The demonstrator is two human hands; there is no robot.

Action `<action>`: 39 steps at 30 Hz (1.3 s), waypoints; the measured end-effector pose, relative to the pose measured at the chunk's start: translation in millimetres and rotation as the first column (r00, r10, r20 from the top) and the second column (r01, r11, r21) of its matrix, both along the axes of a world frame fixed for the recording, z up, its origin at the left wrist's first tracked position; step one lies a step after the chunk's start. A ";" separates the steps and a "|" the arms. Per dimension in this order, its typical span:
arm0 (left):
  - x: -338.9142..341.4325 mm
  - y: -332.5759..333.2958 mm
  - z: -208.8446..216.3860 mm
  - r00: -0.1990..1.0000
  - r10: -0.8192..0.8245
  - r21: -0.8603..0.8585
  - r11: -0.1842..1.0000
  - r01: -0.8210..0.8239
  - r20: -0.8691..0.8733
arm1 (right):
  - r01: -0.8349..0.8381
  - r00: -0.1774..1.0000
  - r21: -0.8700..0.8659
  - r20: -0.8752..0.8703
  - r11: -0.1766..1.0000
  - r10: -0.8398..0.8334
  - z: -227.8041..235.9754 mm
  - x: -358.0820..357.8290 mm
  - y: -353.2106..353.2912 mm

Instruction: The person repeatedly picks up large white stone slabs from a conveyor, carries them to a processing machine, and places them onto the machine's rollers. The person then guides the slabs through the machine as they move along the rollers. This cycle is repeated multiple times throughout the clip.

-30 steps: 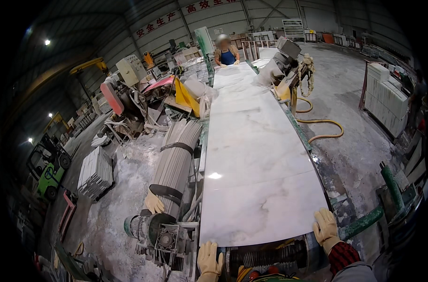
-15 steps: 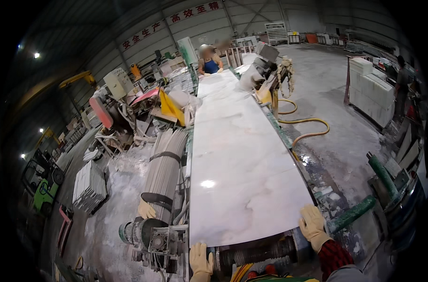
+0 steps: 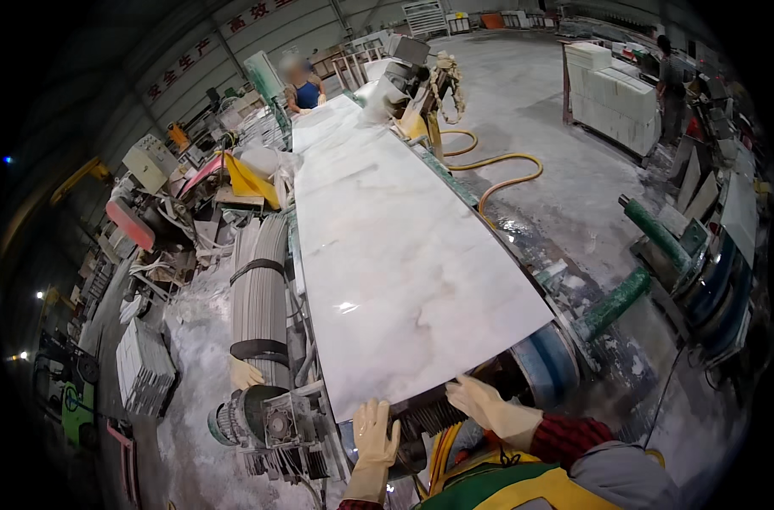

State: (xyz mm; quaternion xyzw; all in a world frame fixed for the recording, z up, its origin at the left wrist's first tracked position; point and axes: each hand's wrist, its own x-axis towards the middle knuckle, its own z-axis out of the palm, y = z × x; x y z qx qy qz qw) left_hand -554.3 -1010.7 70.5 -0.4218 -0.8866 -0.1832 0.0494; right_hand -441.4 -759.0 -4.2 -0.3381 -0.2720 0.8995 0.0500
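Observation:
A long, polished white stone slab [image 3: 412, 280] with pale brown veining lies on a machine bed, its near end in front of me. My left hand [image 3: 374, 442], in a cream glove, has its fingers stretched out at the slab's near left corner. My right hand [image 3: 493, 414], gloved alike, reaches leftward with extended fingers to the middle of the near edge. Neither hand is wrapped around anything. Below that edge sits a dark ribbed roller [image 3: 438, 414], partly hidden by my hands. A blue-banded drum [image 3: 547, 365] shows at the near right corner.
A cream glove [image 3: 246, 372] lies by a strapped bundle of strips [image 3: 259, 289], above a motor [image 3: 234, 421]. Green cylinders [image 3: 615, 302] stick out on the right. A yellow hose [image 3: 514, 160] curls over the wet floor. A co-worker [image 3: 305, 92] stands at the slab's far end.
My right hand has moved left from the near right corner to the middle of the near edge. My left hand stays by the left corner. The view has swung right.

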 end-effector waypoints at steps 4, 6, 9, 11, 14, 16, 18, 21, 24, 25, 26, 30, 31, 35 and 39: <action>-6.9 1.0 -2.3 0.988 -0.148 0.079 0.985 0.151 -0.044 | 0.365 0.930 -0.100 0.090 0.926 -0.357 21.3 -65.5 -15.2; -16.0 -2.7 -7.4 0.980 -0.196 0.090 0.976 0.197 -0.027 | 0.477 0.865 -0.014 0.187 0.879 -0.466 8.0 -81.5 -18.8; -35.4 -4.0 -2.1 0.960 -0.266 0.112 0.960 0.256 0.084 | 0.418 0.902 -0.036 0.137 0.908 -0.410 -18.1 -76.7 -16.2; -45.4 -5.5 -9.0 0.964 -0.248 0.062 0.968 0.243 0.098 | 0.438 0.893 -0.037 0.128 0.898 -0.431 -22.0 -60.9 -32.0; -54.6 -6.2 -12.9 0.957 -0.250 -0.061 0.963 0.261 0.147 | 0.353 0.921 -0.030 0.189 0.935 -0.342 -5.4 -4.3 -61.1; -65.3 3.7 -16.8 0.949 -0.261 -0.092 0.956 0.280 0.179 | 0.315 0.943 -0.056 0.129 0.947 -0.306 0.2 45.9 -76.3; -78.2 19.9 -19.0 0.963 -0.258 -0.100 0.959 0.265 0.075 | 0.279 0.955 -0.082 0.126 0.957 -0.268 13.7 98.3 -84.3; -103.0 49.3 -11.9 0.945 -0.305 -0.088 0.945 0.316 0.119 | 0.215 0.940 -0.114 0.295 0.970 -0.173 29.7 156.1 -84.5; -107.5 72.8 -12.3 0.887 -0.165 -0.150 0.956 0.251 0.431 | 0.120 0.917 -0.047 0.389 0.992 -0.092 27.6 168.3 -81.4; -106.8 78.3 -2.6 0.870 -0.133 -0.178 0.953 0.243 0.474 | 0.139 0.917 -0.043 0.383 0.989 -0.113 32.6 161.8 -80.0; -107.7 81.3 4.4 0.853 -0.097 -0.212 0.949 0.236 0.513 | 0.157 0.918 -0.042 0.375 0.987 -0.131 39.1 155.8 -79.9; -99.2 89.9 40.3 0.861 0.081 -0.457 0.870 0.184 0.501 | 0.169 0.975 -0.278 0.191 0.945 -0.118 -47.7 173.7 -79.0; -94.0 90.5 51.3 0.863 0.086 -0.473 0.861 0.187 0.498 | 0.157 0.987 -0.378 0.084 0.913 -0.135 -64.9 177.4 -78.2; -65.4 64.8 70.6 0.876 0.060 -0.295 0.951 0.096 0.478 | 0.195 0.980 -0.443 0.115 0.875 -0.160 -102.2 176.5 -82.8; -35.3 64.8 105.0 0.859 0.131 -0.175 0.983 -0.049 0.495 | -0.037 0.991 -0.082 0.123 0.996 0.047 -7.1 201.6 -45.3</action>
